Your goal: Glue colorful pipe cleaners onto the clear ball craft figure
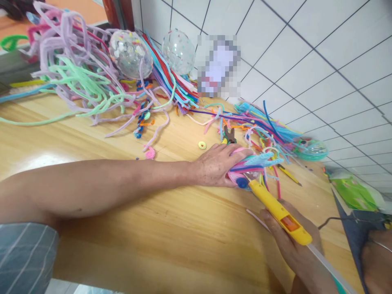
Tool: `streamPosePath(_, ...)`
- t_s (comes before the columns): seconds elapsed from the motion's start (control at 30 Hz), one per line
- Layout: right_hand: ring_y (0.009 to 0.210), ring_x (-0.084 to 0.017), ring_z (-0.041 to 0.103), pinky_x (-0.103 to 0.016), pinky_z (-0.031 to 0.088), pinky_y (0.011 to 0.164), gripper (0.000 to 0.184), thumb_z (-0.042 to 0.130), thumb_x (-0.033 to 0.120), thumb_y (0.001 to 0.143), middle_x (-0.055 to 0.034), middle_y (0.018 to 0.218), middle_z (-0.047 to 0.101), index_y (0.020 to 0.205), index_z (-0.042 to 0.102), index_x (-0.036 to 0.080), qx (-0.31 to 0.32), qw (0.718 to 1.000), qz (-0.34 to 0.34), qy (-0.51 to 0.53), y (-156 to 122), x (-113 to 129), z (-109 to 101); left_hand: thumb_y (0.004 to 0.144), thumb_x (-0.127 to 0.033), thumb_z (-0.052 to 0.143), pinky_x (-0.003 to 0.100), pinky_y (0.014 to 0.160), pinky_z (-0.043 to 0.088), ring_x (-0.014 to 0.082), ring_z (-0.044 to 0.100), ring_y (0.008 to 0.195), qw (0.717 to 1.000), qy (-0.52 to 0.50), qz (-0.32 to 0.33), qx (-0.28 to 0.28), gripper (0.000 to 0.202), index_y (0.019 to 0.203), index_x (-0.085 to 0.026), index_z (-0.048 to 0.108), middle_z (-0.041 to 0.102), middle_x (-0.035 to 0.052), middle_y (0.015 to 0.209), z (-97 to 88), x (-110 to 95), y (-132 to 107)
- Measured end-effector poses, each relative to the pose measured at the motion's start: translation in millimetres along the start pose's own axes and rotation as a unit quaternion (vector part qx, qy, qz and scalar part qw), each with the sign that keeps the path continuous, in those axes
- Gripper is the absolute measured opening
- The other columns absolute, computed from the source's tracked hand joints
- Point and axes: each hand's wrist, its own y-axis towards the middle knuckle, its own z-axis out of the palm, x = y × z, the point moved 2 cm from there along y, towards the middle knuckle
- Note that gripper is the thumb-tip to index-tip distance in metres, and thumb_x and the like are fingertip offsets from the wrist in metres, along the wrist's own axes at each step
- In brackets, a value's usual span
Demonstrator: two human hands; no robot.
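Note:
My left hand (214,165) is wrapped around a bundle of pink, purple and light-blue pipe cleaners (252,163), pressing it near the tabletop. A dark blue coil (241,182) shows on the bundle's near side, beside a small clear, shiny patch. In my right hand (297,234) is a yellow hot glue gun (266,196), its metal nozzle reaching the bundle by the blue coil. A whitish glue stick (324,261) sticks out of the gun's back end. The fingers on the far side of the gun are partly hidden.
Loose lilac pipe cleaners (67,41) pile up at the back left. Two clear balls (130,55) stand along the tiled wall (275,53). Dark-jawed pliers (229,134), a yellow ring (202,145) and a yellow pen-like tool (289,175) lie nearby. A dark cord (333,218) crosses the right edge.

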Motion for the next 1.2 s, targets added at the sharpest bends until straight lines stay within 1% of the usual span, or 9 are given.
streamPosePath(0.2, 0.053, -0.019, 0.061, -0.029, 0.045, 0.048, 0.024, 0.07, 0.048, 0.099, 0.004, 0.067, 0.065, 0.083, 0.068, 0.03, 0.011, 1.0, 0.019, -0.004, -3.4, -5.9, 0.5, 0.095, -0.054, 0.082, 0.054, 0.11, 0.057, 0.04, 0.066, 0.137, 1.0, -0.001, -0.001, 0.002, 0.087, 0.166, -0.019, 0.045, 0.062, 0.0218, 0.157, -0.3, 0.1, 0.7)
streamPosePath(0.33, 0.053, -0.019, 0.061, -0.029, 0.045, 0.048, 0.026, 0.072, 0.05, 0.098, 0.0037, 0.066, 0.064, 0.082, 0.067, 0.03, 0.012, 0.999, 0.036, -0.011, -2.6, -6.0, 0.1, 0.096, -0.058, 0.08, 0.057, 0.11, 0.056, 0.0406, 0.065, 0.137, 1.0, -0.01, -0.003, 0.002, 0.086, 0.165, -0.02, 0.045, 0.062, 0.0227, 0.157, 0.0, 0.8, 0.7)
streamPosePath(0.47, 0.052, -0.019, 0.062, -0.029, 0.045, 0.047, 0.026, 0.071, 0.05, 0.098, 0.0037, 0.067, 0.067, 0.081, 0.069, 0.03, 0.001, 0.999, 0.027, -0.018, -3.1, -7.7, 0.2, 0.096, -0.057, 0.08, 0.056, 0.111, 0.056, 0.0399, 0.065, 0.138, 1.0, -0.011, -0.004, 0.005, 0.087, 0.166, -0.02, 0.044, 0.061, 0.0221, 0.158, -0.3, 0.5, 0.4)
streamPosePath(0.6, 0.057, -0.019, 0.066, -0.029, 0.046, 0.049, 0.022, 0.072, 0.047, 0.099, 0.0031, 0.072, 0.071, 0.085, 0.07, 0.03, 0.004, 1.0, 0.017, -0.018, -3.6, -9.2, 1.2, 0.096, -0.055, 0.081, 0.055, 0.112, 0.056, 0.0403, 0.064, 0.139, 1.0, -0.002, -0.003, 0.007, 0.088, 0.167, -0.018, 0.044, 0.06, 0.0227, 0.158, -1.2, -0.3, 0.5)
streamPosePath(0.67, 0.057, -0.019, 0.066, -0.029, 0.046, 0.05, 0.021, 0.071, 0.046, 0.099, 0.0026, 0.075, 0.072, 0.086, 0.071, 0.03, 0.006, 1.0, 0.016, -0.016, -3.5, -9.4, 1.1, 0.096, -0.056, 0.081, 0.055, 0.112, 0.056, 0.0403, 0.065, 0.139, 1.0, 0.0, -0.003, 0.006, 0.088, 0.167, -0.018, 0.045, 0.061, 0.0228, 0.158, -1.1, 0.0, 0.6)
streamPosePath(0.8, 0.055, -0.018, 0.063, -0.029, 0.046, 0.05, 0.025, 0.072, 0.047, 0.099, 0.0025, 0.07, 0.068, 0.082, 0.07, 0.029, 0.003, 1.0, 0.013, -0.017, -3.6, -10.2, 0.4, 0.096, -0.057, 0.081, 0.055, 0.11, 0.057, 0.0403, 0.065, 0.138, 1.0, 0.0, 0.0, 0.001, 0.088, 0.166, -0.019, 0.044, 0.061, 0.0224, 0.158, 0.0, 0.8, 0.6)
streamPosePath(0.87, 0.054, -0.019, 0.062, -0.029, 0.046, 0.049, 0.028, 0.072, 0.05, 0.099, 0.0023, 0.068, 0.066, 0.08, 0.069, 0.029, 0.002, 1.0, 0.015, -0.019, -3.7, -11.2, 0.4, 0.096, -0.057, 0.081, 0.056, 0.11, 0.057, 0.0407, 0.065, 0.138, 1.0, 0.001, 0.003, -0.001, 0.087, 0.166, -0.019, 0.044, 0.062, 0.0226, 0.157, 0.1, 0.7, 0.4)
streamPosePath(0.97, 0.054, -0.02, 0.063, -0.03, 0.046, 0.047, 0.031, 0.071, 0.053, 0.098, 0.0018, 0.07, 0.068, 0.079, 0.068, 0.029, -0.002, 0.999, 0.024, -0.03, -4.3, -12.1, 0.2, 0.096, -0.057, 0.08, 0.056, 0.11, 0.057, 0.041, 0.066, 0.138, 1.0, 0.001, 0.006, 0.0, 0.087, 0.166, -0.018, 0.044, 0.062, 0.0229, 0.157, -0.3, 0.1, 0.1)
streamPosePath(1.2, 0.052, -0.019, 0.061, -0.03, 0.045, 0.047, 0.031, 0.072, 0.051, 0.098, 0.0023, 0.068, 0.067, 0.077, 0.064, 0.03, 0.006, 0.999, 0.029, -0.024, -5.7, -11.1, -1.6, 0.096, -0.058, 0.079, 0.056, 0.112, 0.056, 0.0403, 0.065, 0.139, 1.0, -0.008, 0.001, -0.003, 0.086, 0.166, -0.021, 0.045, 0.062, 0.0222, 0.158, 0.2, 1.4, 0.1)
